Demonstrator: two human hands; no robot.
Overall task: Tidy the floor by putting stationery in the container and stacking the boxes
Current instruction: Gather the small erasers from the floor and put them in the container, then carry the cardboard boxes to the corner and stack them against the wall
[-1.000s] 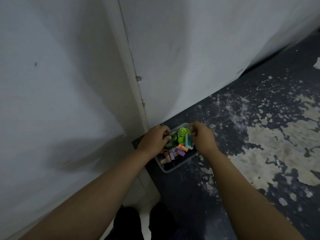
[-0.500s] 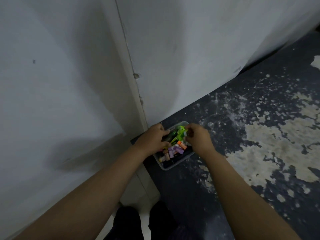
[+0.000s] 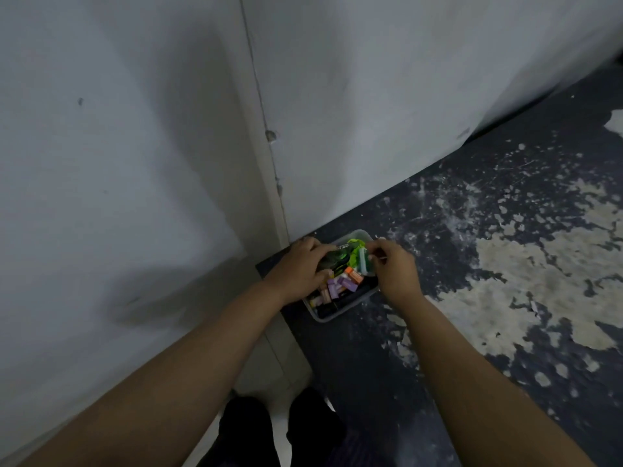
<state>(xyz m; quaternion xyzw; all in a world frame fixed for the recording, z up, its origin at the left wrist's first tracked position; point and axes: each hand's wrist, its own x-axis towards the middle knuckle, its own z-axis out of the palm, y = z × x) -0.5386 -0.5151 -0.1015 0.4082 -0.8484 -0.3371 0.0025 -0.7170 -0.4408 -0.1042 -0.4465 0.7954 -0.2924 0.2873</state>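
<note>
Clear plastic forms the container [image 3: 340, 310], which is set on the dark floor [image 3: 438, 382] at the centre of the frame, close against the foot of the white wall [image 3: 371, 96]. It is filled with stationery [image 3: 338, 286]: small purple, pink and orange pieces are seen in the middle, and bright green ones toward its far end. A dark item [image 3: 333, 256] is covered at the container's left side by the left hand [image 3: 298, 267], whose fingers are curled over it. A pale, teal-edged piece [image 3: 363, 262] is held just beside the green pieces by the right hand [image 3: 392, 267], its fingertips brought together in a pinch at the container's far right edge. Whether the pinch closes on that piece alone cannot be told. Both forearms are extended from the bottom of the frame. Pale patches of worn paint [image 3: 539, 298] are spread over the floor at the right. Dark trousers [image 3: 269, 433] are seen at the bottom centre.
</note>
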